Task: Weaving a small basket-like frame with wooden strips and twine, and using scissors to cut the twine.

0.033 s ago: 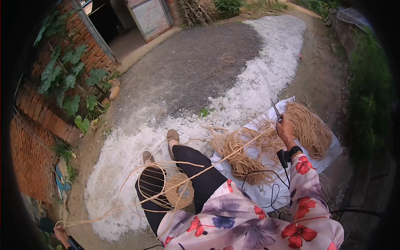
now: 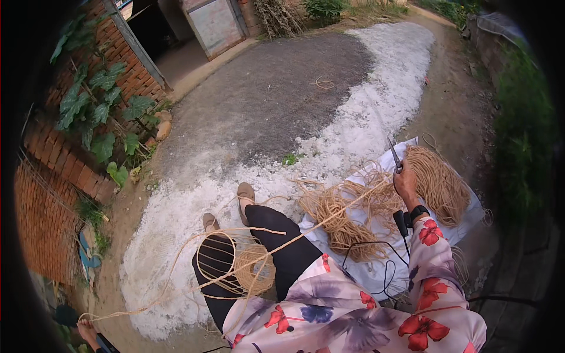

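My right hand [image 2: 405,183], out to the right, is closed round scissors [image 2: 395,156] whose blades point up and away. A straw-coloured cord [image 2: 323,222] also runs into that hand. It stretches across my lap to my left hand [image 2: 88,333] at the lower left edge, closed on the cord's other end; my left fingers show only in part. On my thighs rests a partly woven basket [image 2: 256,269], tilted, with a round hoop [image 2: 234,259] and open ribs. A loose cord end [image 2: 265,230] sticks out above it.
A white sheet [image 2: 376,282] on my right bears a tangled cord bundle [image 2: 341,232] and a thicker bundle [image 2: 435,185]. A black cable [image 2: 385,279] loops beside my right arm. Ahead lies pale rough ground [image 2: 376,112]; brick walls [image 2: 44,220] and leafy plants [image 2: 106,112] stand left.
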`<state>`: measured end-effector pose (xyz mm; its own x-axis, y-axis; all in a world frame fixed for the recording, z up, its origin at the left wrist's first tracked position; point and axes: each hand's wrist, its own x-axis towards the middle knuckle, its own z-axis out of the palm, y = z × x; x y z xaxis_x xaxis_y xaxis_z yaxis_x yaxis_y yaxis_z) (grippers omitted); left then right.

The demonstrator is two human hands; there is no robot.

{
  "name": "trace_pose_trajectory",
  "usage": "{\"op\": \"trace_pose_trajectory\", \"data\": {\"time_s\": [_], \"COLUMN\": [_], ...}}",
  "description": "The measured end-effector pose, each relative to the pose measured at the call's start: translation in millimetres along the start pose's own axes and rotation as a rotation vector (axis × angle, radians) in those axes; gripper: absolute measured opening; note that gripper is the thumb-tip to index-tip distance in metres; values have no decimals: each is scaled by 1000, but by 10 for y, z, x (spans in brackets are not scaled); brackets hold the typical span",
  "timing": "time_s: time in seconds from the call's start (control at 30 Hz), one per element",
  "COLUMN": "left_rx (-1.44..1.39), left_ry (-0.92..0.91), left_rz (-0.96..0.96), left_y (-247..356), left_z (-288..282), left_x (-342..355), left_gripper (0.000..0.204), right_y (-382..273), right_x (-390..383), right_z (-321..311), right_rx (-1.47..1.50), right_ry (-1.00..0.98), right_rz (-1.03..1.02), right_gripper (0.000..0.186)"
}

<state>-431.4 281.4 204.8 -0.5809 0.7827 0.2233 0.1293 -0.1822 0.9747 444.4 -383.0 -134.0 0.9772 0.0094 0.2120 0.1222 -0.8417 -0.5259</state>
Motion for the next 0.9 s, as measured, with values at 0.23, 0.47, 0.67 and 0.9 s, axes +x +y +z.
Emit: {"op": "trace_pose_trajectory", "data": {"time_s": [0.23, 0.47, 0.67, 0.9], "left_rx": [225, 718, 808, 737], "left_ry": [82, -211, -890, -1715], "left_rz": [312, 110, 170, 117], "left_y": [-309, -580, -649, -878], "left_z": [-522, -193, 785, 925], "left_x": [423, 139, -2284, -4334], "left_gripper": [42, 40, 32, 62], "right_y": [480, 18, -961, -1164], "right_x": [454, 130, -1021, -1789], "right_z": [-332, -379, -123, 317], "right_rx": [211, 238, 726, 845], "right_ry": [18, -280, -1101, -1390], "right_rz": [118, -112, -13, -35], "right_gripper": [17, 21, 37, 32]}}
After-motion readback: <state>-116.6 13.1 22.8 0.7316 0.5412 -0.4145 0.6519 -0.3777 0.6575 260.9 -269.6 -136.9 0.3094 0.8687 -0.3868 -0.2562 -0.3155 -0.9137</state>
